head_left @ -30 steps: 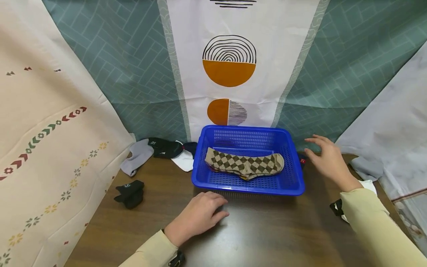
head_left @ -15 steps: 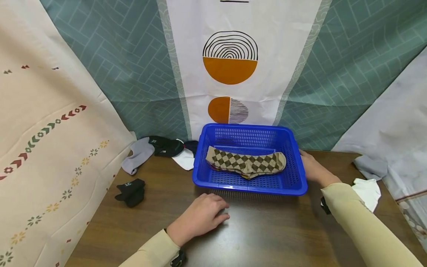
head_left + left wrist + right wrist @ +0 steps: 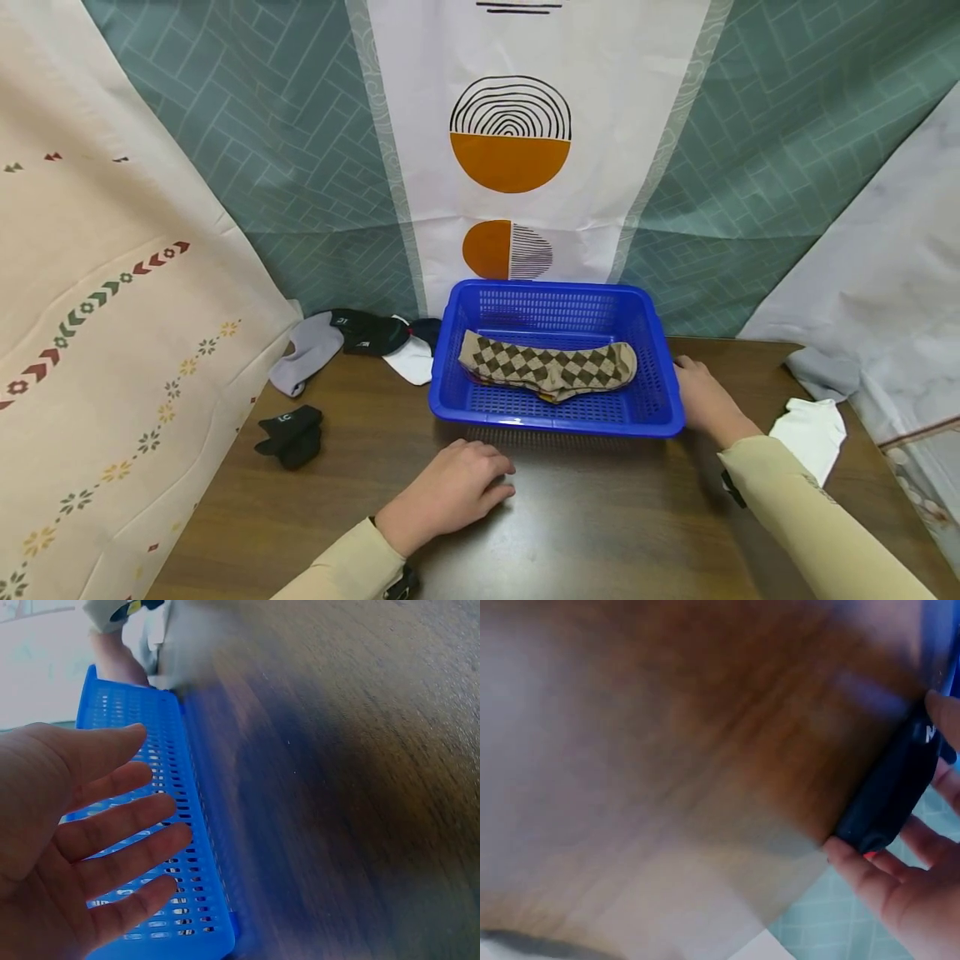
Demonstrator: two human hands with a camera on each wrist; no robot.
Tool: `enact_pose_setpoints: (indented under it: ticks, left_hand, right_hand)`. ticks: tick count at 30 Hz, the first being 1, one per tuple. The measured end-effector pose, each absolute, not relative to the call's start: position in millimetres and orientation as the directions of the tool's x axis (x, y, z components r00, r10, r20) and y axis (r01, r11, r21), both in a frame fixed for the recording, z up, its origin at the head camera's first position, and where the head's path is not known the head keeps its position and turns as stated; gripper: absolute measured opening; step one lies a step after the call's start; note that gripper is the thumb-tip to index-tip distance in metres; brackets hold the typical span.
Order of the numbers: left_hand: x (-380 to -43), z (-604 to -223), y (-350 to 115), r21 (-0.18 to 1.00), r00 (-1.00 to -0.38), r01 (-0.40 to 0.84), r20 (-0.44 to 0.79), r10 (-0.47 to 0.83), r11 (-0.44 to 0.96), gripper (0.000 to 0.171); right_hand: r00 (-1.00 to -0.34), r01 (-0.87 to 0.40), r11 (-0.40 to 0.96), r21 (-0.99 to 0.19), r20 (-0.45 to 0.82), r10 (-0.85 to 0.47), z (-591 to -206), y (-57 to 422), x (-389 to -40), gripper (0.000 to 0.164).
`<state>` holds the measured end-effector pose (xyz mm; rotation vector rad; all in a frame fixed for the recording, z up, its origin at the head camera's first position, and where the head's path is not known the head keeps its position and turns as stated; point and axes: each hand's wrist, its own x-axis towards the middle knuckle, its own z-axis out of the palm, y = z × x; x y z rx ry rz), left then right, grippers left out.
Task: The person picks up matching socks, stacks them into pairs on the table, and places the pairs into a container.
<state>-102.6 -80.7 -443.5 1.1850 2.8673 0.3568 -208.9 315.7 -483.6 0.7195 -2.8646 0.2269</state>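
Note:
My left hand [image 3: 453, 492] hovers or rests low in front of the blue plastic basket [image 3: 555, 422], fingers relaxed and holding nothing. In the left wrist view its spread fingers [image 3: 127, 821] stand before the perforated basket side. My right hand [image 3: 708, 400] is down beside the basket's right end. The right wrist view shows its thumb and fingers around a black sock [image 3: 892, 780] with a white mark and a bit of red; in the head view that sock is hidden. Argyle socks [image 3: 551, 367], tan and brown, lie stacked in the basket.
At the back left lie a grey sock [image 3: 311, 350], black socks [image 3: 371, 332] and a white sock [image 3: 412, 360]. Another black sock [image 3: 292, 435] sits nearer. A grey sock [image 3: 823, 372] and a white sock [image 3: 810, 433] lie right, near the hanging cloth [image 3: 885, 333].
My right hand has come down and left to the basket's right side and has taken hold of the black sock there. The left hand and the basket have stayed almost in place.

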Motion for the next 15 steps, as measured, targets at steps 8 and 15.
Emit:
enact_pose_setpoints:
  ticks: [8, 15]
  left_hand:
    - [-100, -443, -82, 0.214, -0.707, 0.702, 0.087, 0.702, 0.68, 0.021]
    - [-99, -438, -82, 0.226, -0.706, 0.703, 0.102, 0.701, 0.674, 0.021]
  right_hand:
    - [-0.97, -0.236, 0.95, -0.203, 0.099, -0.22, -477, 320, -195, 0.024]
    - [-0.99, -0.083, 0.938, -0.337, 0.132, -0.04, -448, 328, -184, 0.02]
